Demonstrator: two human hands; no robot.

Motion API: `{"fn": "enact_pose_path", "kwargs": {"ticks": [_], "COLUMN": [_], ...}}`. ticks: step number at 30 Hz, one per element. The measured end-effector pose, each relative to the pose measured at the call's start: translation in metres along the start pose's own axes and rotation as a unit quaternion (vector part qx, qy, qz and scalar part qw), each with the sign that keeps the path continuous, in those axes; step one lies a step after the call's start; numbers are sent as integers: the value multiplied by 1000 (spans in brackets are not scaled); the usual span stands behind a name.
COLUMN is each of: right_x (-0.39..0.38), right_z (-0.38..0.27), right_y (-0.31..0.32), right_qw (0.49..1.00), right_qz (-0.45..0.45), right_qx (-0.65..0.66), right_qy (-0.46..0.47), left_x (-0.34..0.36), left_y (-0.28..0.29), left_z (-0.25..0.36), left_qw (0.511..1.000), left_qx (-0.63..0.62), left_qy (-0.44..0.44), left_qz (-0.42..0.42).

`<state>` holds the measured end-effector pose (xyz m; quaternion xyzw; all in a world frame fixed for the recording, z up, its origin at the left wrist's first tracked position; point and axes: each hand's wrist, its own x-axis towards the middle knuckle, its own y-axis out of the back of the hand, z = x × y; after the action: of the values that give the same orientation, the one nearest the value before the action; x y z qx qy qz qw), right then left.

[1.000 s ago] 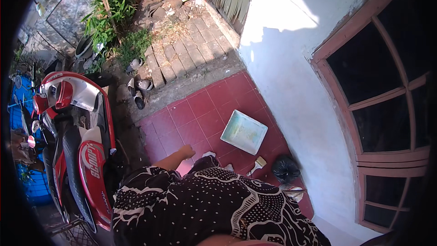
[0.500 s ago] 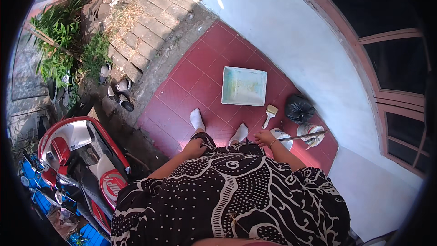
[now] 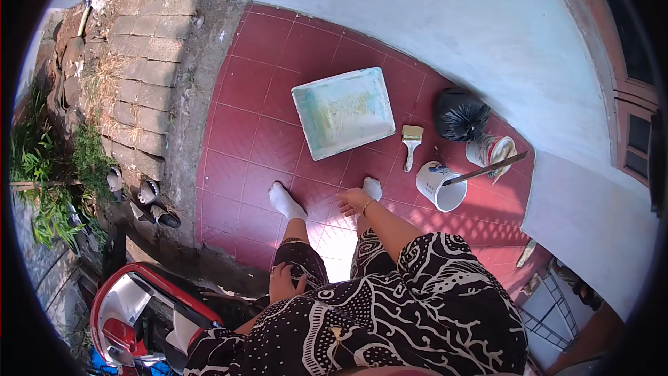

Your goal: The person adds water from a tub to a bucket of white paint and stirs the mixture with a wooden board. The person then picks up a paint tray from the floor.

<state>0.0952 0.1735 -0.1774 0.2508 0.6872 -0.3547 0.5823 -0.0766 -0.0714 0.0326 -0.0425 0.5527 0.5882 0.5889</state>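
My left hand [image 3: 284,283] rests on the dark patterned cloth over my left thigh, fingers loosely spread, holding nothing. In front of me my right hand [image 3: 353,202] hangs in the air above my right foot, its fingers apart with nothing in them. Beyond both hands a white paint tray [image 3: 346,113] with greenish stains lies on the red tiles. Just right of it is a wide paintbrush [image 3: 411,145] with a white handle. A white bucket [image 3: 442,186] holds a long stick [image 3: 487,168] that leans out to the right.
A second, smudged bucket [image 3: 487,150] stands by the wall [image 3: 445,21], beside a tied black plastic bag [image 3: 461,114]. At the left are a paved strip [image 3: 142,83], several shoes [image 3: 149,191], plants [image 3: 42,181] and a red-and-white motorcycle [image 3: 132,306].
The view has turned and leaned forward, so the tray, brush and buckets appear larger. My right hand has come forward and inward; my left hand now lies on my thigh.
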Motion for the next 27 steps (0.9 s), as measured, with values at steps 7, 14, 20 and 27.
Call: {"fn": "enact_pose_path", "kwargs": {"ticks": [7, 14, 20, 27], "right_x": [13, -12, -24, 40], "right_z": [3, 69, 95, -15], "right_y": [20, 56, 77, 78], "right_qw": [994, 859, 766, 998], "right_qz": [37, 112, -59, 54], "right_qx": [-96, -461, -616, 9], "right_qy": [45, 190, 175, -8], "left_x": [6, 14, 12, -5], "left_y": [-4, -17, -27, -37], "left_z": [9, 19, 29, 28], "left_qw": [999, 999, 999, 997], "left_qx": [-8, -5, 7, -9], "left_qy": [43, 49, 52, 74], "left_qz": [-12, -3, -1, 23]}}
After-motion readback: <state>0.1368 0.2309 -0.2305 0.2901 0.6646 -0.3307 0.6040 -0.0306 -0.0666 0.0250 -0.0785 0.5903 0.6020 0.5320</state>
